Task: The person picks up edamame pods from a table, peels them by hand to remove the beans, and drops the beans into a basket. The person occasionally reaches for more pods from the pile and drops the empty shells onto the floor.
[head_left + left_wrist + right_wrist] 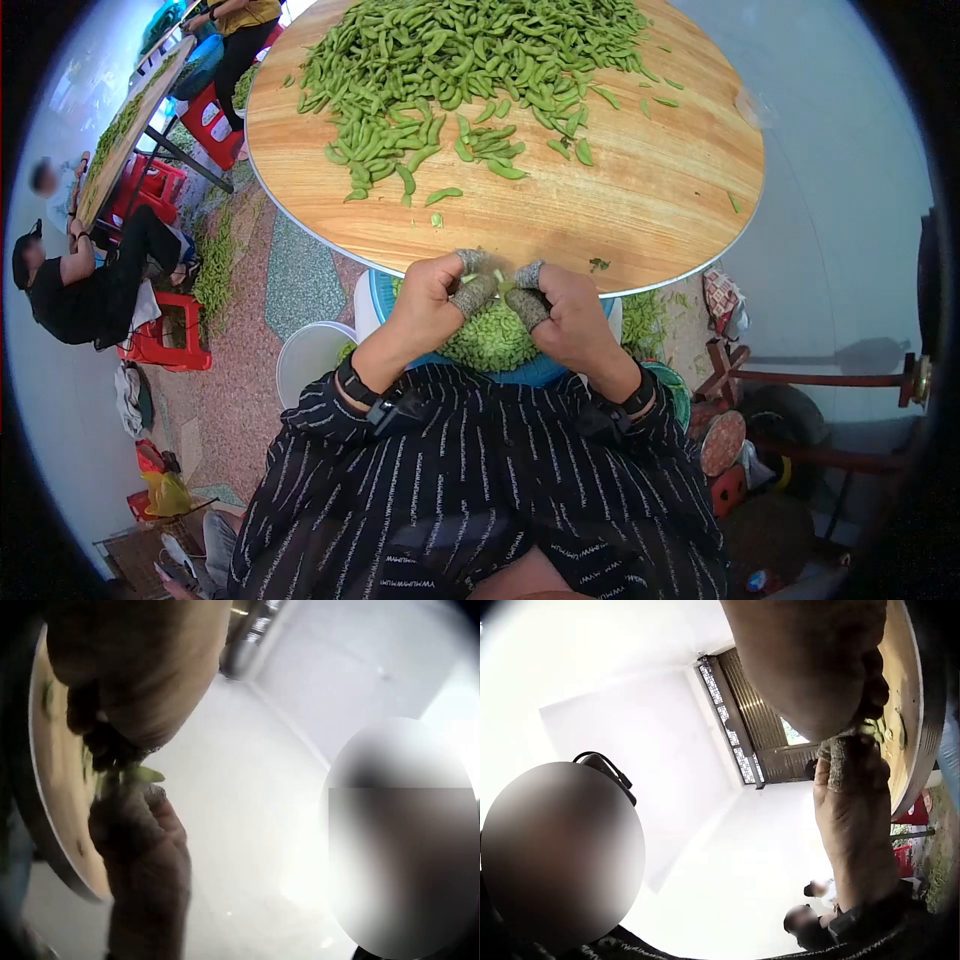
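Note:
Just off the near edge of the round wooden table, my left hand and right hand meet fingertip to fingertip. Grey woven wraps cover the thumbs and forefingers of both. Between them they pinch a green soybean pod, partly hidden by the fingers; its pale tip sticks out in the left wrist view. Below the hands, a blue basin holds a heap of shelled green beans. A large pile of whole soybean pods covers the table's far part, with several loose pods nearer me.
A white bucket stands on the floor to my left, and a green basket to my right. Further left, people sit at another table with pods, near red stools. Wooden furniture stands at the right.

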Available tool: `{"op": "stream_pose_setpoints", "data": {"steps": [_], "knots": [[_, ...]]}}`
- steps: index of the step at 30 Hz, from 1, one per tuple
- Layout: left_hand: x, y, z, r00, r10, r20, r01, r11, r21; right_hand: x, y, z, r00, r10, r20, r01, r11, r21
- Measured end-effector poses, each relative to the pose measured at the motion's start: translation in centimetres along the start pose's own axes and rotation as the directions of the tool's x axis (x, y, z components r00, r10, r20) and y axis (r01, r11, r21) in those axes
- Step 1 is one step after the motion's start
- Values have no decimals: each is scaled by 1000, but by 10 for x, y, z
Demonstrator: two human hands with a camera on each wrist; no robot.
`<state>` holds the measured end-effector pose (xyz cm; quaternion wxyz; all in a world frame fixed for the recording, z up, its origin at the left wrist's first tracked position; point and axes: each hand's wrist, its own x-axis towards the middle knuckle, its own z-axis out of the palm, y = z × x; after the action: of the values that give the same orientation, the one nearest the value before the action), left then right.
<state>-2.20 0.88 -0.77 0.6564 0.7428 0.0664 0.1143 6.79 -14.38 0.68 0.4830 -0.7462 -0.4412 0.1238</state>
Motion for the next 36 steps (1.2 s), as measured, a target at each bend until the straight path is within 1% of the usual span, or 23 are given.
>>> {"op": "stream_pose_setpoints", "data": {"steps": [1,2,4,6,8,10,11,14,15,17,19,21,23,26,27,28,29,31,32,33,34,35,36], "knots": [[0,2,-4,996,-36,83,26,992,126,0,2,-1,1000,-2,2,2,1000,0],[0,4,-8,996,-34,81,24,992,127,-1,5,-2,999,-21,49,21,1000,5],[1,10,-13,967,5,253,-82,952,294,-2,8,-1,994,-39,98,38,999,11],[1,11,-16,957,0,290,-80,961,265,-4,8,0,984,31,173,-64,980,191],[1,9,-16,945,0,327,-82,968,236,-6,10,1,981,53,189,-100,963,249],[1,3,-14,953,-131,274,101,988,120,-5,12,2,979,59,196,-117,946,301],[2,6,-13,955,-116,274,83,988,127,-5,12,2,984,30,175,-85,946,312],[2,8,-2,984,-58,171,107,950,-293,-1,11,3,989,10,149,-62,933,354],[1,6,-1,982,-70,177,121,947,-297,-3,12,4,988,22,153,-81,918,387],[1,1,0,990,-106,98,140,865,-481,-6,9,1,977,114,179,-183,878,443],[0,-6,-6,980,-116,160,188,798,-573,-9,7,-3,962,184,204,-263,832,489],[-1,-9,-9,943,-141,300,321,617,-718,-16,10,-12,963,213,166,-265,862,433],[-2,-11,-8,942,-134,306,325,586,-743,-25,16,-27,971,185,150,-229,900,370],[-6,-11,-9,936,-142,321,347,520,-781,-59,30,-63,957,246,156,-237,969,-71],[-6,-12,-10,930,-152,334,365,488,-793,-78,42,-76,944,286,167,-237,936,-260],[-7,-13,-11,928,-155,338,369,483,-794,-96,49,-86,913,392,114,-290,819,-495],[-8,-16,-12,927,-168,335,370,558,-743,-114,55,-94,877,479,36,-322,643,-695],[-8,-15,-9,925,-180,336,371,624,-688,-148,73,-107,812,567,-141,-461,473,-751],[-7,-9,-4,935,-219,279,347,729,-591,-151,73,-111,810,569,-143,-462,468,-753],[-7,-4,-1,943,-251,218,327,817,-475,-148,64,-113,779,604,-167,-573,578,-581],[-7,-1,2,941,-253,226,333,816,-472,-146,56,-114,743,643,-183,-658,654,-374],[-5,2,5,948,-230,220,307,847,-435,-135,46,-108,738,647,-192,-666,649,-368],[-3,3,8,955,-204,214,276,875,-397,-119,36,-97,811,562,-161,-583,753,-305]]}}
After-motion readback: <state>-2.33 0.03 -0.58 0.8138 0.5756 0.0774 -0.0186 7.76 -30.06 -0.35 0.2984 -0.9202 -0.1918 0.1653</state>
